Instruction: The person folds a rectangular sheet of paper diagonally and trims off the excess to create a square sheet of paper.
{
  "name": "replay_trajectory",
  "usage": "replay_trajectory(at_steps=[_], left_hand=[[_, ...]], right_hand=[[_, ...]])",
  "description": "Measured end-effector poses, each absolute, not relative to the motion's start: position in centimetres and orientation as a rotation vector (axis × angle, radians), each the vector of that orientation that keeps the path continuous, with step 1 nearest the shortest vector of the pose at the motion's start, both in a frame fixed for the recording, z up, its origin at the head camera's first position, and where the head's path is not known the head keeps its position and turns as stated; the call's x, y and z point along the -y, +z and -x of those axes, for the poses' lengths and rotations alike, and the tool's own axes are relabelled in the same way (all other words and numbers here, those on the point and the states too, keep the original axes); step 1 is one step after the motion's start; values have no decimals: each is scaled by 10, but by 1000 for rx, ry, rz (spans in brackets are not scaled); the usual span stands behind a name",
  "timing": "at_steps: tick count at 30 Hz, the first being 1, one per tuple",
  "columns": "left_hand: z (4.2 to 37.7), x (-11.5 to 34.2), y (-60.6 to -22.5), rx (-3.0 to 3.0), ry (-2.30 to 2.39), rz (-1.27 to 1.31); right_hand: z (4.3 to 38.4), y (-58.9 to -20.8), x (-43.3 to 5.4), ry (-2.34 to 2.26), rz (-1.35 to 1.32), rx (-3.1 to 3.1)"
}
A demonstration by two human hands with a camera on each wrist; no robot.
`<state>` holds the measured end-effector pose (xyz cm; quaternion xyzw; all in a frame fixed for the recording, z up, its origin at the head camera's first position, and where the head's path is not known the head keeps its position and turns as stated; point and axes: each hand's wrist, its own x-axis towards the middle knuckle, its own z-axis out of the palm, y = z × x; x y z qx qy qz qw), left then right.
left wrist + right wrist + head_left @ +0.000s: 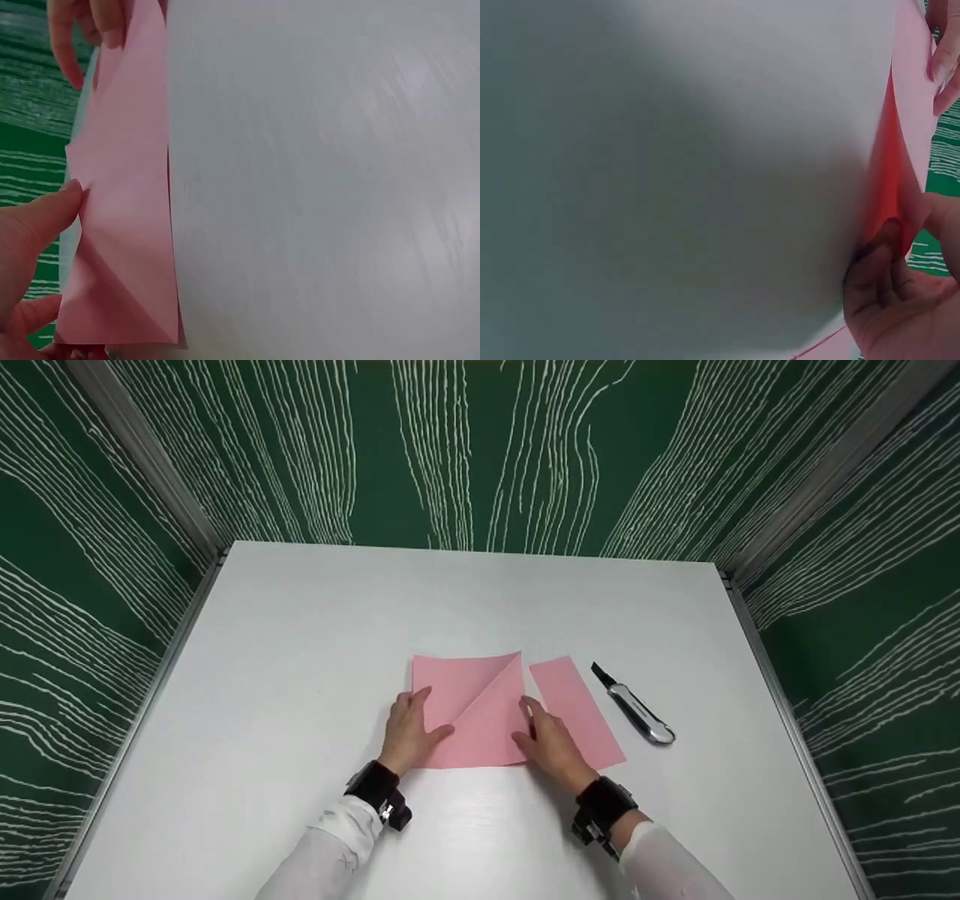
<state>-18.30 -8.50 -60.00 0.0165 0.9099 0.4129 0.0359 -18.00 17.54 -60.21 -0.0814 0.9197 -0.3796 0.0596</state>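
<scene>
A square sheet of pink paper [480,742] lies on the white table with a diagonal crease running from its far right corner. My left hand [409,735] rests on its left side, thumb on top and fingers along the edge. On the right edge, my right hand [553,746] pinches the sheet, thumb above and curled fingers beneath. That edge stands a little off the table in the right wrist view, where the paper's underside [889,165] looks red. Beside the right hand lies a narrow pink paper strip [577,709].
A utility knife [636,709] with its dark blade out lies right of the strip, blade pointing away from me. The white table [300,607] is bounded by metal frame posts [142,450] and green walls with white lines [375,457].
</scene>
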Motion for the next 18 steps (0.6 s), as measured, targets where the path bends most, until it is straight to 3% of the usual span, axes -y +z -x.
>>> replay_trajectory(at_steps=[10,18], left_hand=[[180,81,-602,-2946,1090,-111],[180,78,-605,-2939,1094,-167]], right_hand=[[177,-607,-171,-865,472,-3113],[185,-606,-159,-773,953,-3110]])
